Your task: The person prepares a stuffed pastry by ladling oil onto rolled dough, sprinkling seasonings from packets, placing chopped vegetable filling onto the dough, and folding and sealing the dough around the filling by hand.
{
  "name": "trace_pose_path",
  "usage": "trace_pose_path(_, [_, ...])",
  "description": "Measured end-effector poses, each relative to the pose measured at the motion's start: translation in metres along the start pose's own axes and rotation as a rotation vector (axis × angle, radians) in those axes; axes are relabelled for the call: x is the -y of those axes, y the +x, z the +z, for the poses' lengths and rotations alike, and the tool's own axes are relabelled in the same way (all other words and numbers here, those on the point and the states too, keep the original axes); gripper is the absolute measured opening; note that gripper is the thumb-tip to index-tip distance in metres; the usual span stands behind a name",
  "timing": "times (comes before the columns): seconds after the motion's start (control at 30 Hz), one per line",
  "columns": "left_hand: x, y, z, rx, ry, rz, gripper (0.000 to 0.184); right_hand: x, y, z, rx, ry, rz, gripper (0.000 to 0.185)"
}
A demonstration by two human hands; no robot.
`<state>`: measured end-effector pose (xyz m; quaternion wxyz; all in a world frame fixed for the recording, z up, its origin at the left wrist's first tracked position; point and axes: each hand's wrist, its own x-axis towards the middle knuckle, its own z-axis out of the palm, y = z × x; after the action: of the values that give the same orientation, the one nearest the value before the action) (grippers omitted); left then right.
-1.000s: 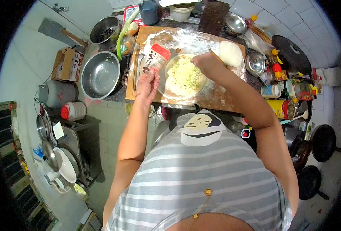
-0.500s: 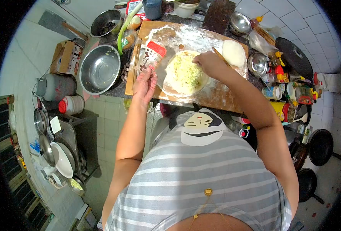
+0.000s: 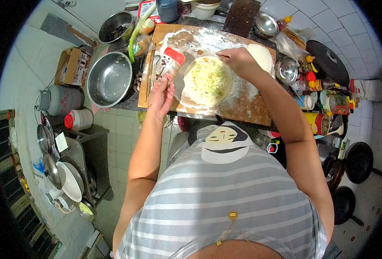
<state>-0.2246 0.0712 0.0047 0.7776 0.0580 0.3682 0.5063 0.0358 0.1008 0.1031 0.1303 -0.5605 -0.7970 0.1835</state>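
My left hand [image 3: 161, 96] is closed around the lower end of a red-and-white seasoning packet [image 3: 173, 56], held over the left side of the floury wooden board [image 3: 251, 113]. Close by lies a round sheet of dough [image 3: 191, 98], covered with finely chopped pale-green vegetable [image 3: 206, 80]. My right hand [image 3: 238, 64] hovers at the upper right edge of that sheet with its fingers pinched together. What they hold, if anything, is too small to see. A second piece of plain dough [image 3: 261, 57] rests behind my right hand, partly covered by it.
A large steel bowl [image 3: 109, 80] stands left of the board, with a darker pot [image 3: 117, 28] behind it. A green onion [image 3: 140, 32] lies at the board's left corner. Small metal bowls [image 3: 286, 70], bottles and jars crowd the right side.
My right hand has shifted slightly, its fingers now nearer the sheet's upper edge, and it covers the thin wooden stick seen before. The packet stays in my left hand, slightly tilted.
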Motion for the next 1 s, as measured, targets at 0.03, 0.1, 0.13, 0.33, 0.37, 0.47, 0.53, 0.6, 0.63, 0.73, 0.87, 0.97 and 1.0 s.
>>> trace_pose_path(0.03, [0.0,0.0,0.001,0.0,0.003,-0.002,0.012,0.002,0.002,0.0,0.011,-0.043,-0.038,0.019])
trace_pose_path(0.1, [-0.001,-0.003,0.004,0.003,0.009,0.001,0.012,0.003,0.004,0.005,0.002,-0.068,-0.065,0.019])
trace_pose_path(0.13, [-0.002,-0.004,0.005,0.005,0.012,0.004,0.012,0.002,0.005,0.01,-0.018,-0.05,-0.053,0.019])
trace_pose_path(0.33, [-0.002,0.0,-0.004,0.054,0.038,-0.015,0.013,0.022,-0.007,0.009,0.069,-0.072,0.098,0.019])
trace_pose_path(0.37, [-0.002,-0.001,-0.002,0.044,0.056,-0.009,0.013,0.026,-0.008,0.01,0.073,-0.129,0.126,0.019])
trace_pose_path(0.47, [0.0,-0.004,0.007,0.023,0.121,0.011,0.011,-0.02,-0.012,0.071,-0.117,0.042,-0.15,0.019])
trace_pose_path(0.53, [0.002,-0.006,0.016,0.024,0.182,0.032,0.009,-0.008,-0.022,0.071,-0.074,0.409,0.155,0.023])
trace_pose_path(0.6, [0.007,-0.006,0.029,0.018,0.43,0.156,0.009,0.0,-0.027,0.081,-0.094,1.046,0.502,0.026])
trace_pose_path(0.63, [0.01,-0.006,0.034,0.014,0.554,0.216,0.008,0.016,-0.027,0.068,-0.058,1.222,0.682,0.032])
trace_pose_path(0.73, [0.01,-0.008,0.046,0.13,1.03,0.419,0.019,0.008,-0.035,0.085,-0.102,2.112,0.738,0.039])
trace_pose_path(0.87, [0.009,-0.02,0.066,0.289,1.551,0.689,0.035,0.021,-0.039,0.075,-0.138,2.088,0.727,0.043])
trace_pose_path(0.97, [0.007,-0.022,0.073,0.358,1.646,0.815,0.037,0.019,-0.04,0.076,-0.176,2.125,0.794,0.042])
trace_pose_path(1.0, [0.005,-0.025,0.077,0.376,1.683,0.816,0.038,0.016,-0.041,0.079,-0.184,2.155,0.827,0.042])
